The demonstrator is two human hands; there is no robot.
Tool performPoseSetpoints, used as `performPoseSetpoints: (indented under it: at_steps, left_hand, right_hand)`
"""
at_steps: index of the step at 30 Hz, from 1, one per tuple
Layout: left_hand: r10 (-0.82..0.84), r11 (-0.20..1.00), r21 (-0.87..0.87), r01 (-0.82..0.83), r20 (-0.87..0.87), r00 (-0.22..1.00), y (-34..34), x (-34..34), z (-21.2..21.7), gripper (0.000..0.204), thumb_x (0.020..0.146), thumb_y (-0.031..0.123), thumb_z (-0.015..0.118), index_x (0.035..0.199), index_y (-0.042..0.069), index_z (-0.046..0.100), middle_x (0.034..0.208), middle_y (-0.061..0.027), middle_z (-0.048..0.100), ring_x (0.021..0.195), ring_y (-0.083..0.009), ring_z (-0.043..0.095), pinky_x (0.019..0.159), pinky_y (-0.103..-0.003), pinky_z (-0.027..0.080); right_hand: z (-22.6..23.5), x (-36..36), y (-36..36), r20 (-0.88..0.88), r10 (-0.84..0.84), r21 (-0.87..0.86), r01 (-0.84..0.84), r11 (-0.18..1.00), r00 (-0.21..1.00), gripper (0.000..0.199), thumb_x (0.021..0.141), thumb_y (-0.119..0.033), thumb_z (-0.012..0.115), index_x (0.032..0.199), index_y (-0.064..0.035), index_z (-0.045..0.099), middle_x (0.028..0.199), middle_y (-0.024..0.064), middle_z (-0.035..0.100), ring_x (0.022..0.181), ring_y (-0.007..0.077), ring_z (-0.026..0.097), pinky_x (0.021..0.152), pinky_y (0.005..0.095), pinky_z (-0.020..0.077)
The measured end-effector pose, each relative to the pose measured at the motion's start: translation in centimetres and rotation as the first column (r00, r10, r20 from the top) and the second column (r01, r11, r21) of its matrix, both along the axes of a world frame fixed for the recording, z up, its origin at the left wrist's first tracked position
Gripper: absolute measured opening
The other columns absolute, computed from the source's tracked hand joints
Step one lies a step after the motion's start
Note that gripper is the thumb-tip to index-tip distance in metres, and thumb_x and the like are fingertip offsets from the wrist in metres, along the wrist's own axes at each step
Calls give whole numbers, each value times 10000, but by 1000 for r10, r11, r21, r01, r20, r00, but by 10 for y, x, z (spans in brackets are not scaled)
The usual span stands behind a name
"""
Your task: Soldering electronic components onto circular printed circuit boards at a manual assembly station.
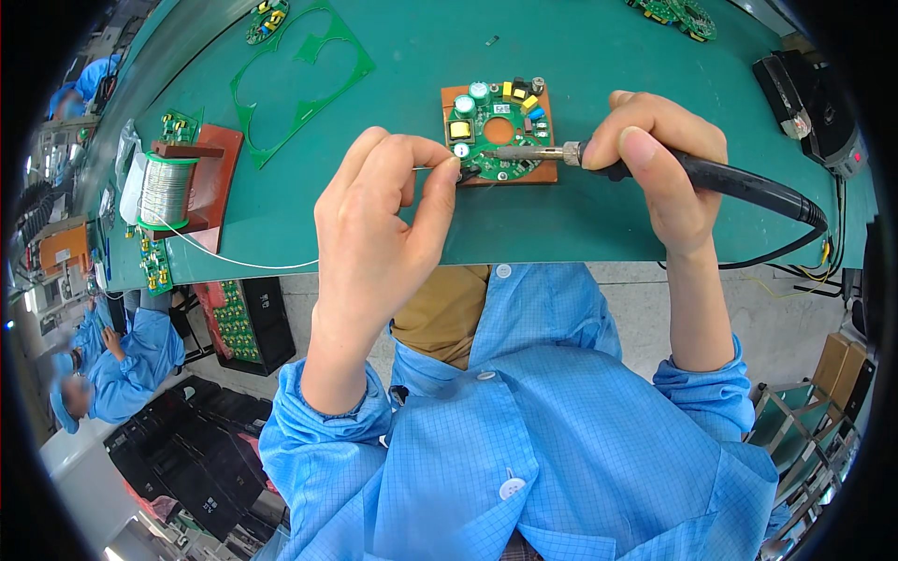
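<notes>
A round green circuit board with a hole in its middle lies on a brown block on the green bench mat. My right hand grips a black-handled soldering iron; its metal tip rests on the board's near edge. My left hand pinches a thin solder wire between thumb and forefinger at the board's near left edge, close to the iron's tip. The wire runs left to a spool.
The solder spool sits on a red-brown stand at the left. A green cut-out panel frame lies at the back left, more boards at the far edges. A black iron stand is at the right. Another person in blue sits at lower left.
</notes>
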State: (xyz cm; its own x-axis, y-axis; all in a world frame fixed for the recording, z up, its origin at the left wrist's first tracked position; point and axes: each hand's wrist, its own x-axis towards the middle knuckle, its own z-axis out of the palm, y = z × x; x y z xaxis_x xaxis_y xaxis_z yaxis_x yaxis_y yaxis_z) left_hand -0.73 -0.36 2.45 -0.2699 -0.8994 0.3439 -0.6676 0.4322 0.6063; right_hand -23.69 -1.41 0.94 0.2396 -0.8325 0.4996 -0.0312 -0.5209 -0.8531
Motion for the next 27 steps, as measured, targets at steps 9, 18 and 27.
performPoseSetpoints:
  at_steps: [9,18,27]
  left_hand:
    - [0,1000,-5,-1,-2,1000,-1,-1,-1,80,779,10,682,779,32,604,635,-47,449,525,-144,421,468,-294,361]
    - [25,1000,-13,-25,-15,1000,6,6,1,78,769,-2,688,794,36,626,611,-30,404,513,-122,381,456,-290,304]
    - [112,992,-25,-121,-231,967,20,27,-15,65,803,12,698,841,28,647,615,18,354,528,-73,301,461,-245,226]
  right_hand:
    - [1,-1,0,-8,4,-6,-4,1000,1000,222,879,-144,555,770,21,657,732,76,642,654,116,563,581,256,430]
    - [1,0,-1,-4,11,-10,-12,1000,1000,222,879,-142,556,766,22,653,725,75,636,648,117,556,576,257,424]
    - [8,-2,-3,-63,42,9,-42,999,997,225,884,-146,556,767,20,654,724,70,632,662,115,562,591,256,433]
